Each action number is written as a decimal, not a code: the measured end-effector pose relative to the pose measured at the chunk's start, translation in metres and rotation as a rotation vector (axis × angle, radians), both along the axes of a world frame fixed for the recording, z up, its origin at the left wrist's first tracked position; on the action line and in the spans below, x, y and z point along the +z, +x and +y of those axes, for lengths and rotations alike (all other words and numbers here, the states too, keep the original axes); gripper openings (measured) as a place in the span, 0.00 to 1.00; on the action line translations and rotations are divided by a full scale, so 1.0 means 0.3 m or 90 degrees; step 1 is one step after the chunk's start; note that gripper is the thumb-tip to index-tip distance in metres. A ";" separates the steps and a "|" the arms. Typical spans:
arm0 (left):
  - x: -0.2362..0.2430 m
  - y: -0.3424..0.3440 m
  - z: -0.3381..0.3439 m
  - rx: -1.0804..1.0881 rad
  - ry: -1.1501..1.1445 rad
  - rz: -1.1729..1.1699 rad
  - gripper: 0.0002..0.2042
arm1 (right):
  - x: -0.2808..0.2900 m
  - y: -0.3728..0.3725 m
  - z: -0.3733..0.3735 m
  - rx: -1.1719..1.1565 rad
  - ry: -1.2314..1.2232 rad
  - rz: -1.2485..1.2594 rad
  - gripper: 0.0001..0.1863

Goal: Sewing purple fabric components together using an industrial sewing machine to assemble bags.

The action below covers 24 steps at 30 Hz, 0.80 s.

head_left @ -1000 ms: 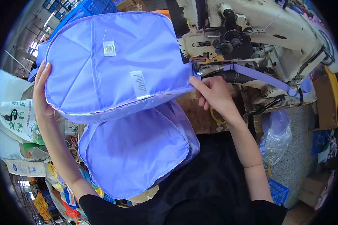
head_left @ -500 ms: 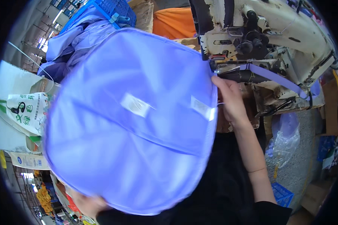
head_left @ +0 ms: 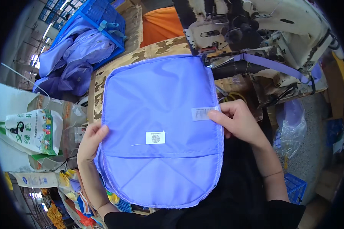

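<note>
A purple fabric panel with rounded corners and a stitched edge is stretched between my two hands. My left hand pinches its left edge. My right hand grips the right edge, the thumb resting on a white care label sewn in there. A smaller white label with a loose thread lies near the middle, above a horizontal seam. The panel's upper right corner is beside the working end of a worn sewing machine, where a purple strip runs off to the right.
A blue crate with purple fabric pieces stands at the far left, near an orange cloth. A white printed bag lies at left. At lower right are a clear plastic bag and another blue crate.
The panel has turned and now lies straighter, with its seam level. My left hand has moved up to the left edge; my right hand has slid down the right edge to the label.
</note>
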State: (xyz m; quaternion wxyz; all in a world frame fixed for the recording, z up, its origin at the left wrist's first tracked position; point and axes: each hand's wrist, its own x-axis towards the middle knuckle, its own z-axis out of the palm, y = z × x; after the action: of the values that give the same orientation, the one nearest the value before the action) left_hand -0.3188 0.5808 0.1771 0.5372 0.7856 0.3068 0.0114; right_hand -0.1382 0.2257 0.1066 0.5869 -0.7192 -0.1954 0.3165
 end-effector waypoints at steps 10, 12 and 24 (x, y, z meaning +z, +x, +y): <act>0.009 0.058 -0.139 0.128 -0.096 -0.136 0.09 | -0.092 0.090 0.034 -0.075 0.193 0.087 0.19; 0.009 0.081 -0.144 0.160 -0.085 -0.149 0.09 | -0.110 0.125 0.052 -0.076 0.198 0.055 0.19; 0.023 0.254 -0.106 0.207 -0.068 -0.201 0.07 | -0.159 0.246 0.118 -0.103 0.150 -0.041 0.22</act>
State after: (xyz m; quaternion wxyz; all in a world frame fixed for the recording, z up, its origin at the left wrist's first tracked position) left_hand -0.2426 0.5492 0.1839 0.6106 0.6846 0.3416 0.2043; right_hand -0.0644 0.2611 0.0588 0.6843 -0.6684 -0.1915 0.2198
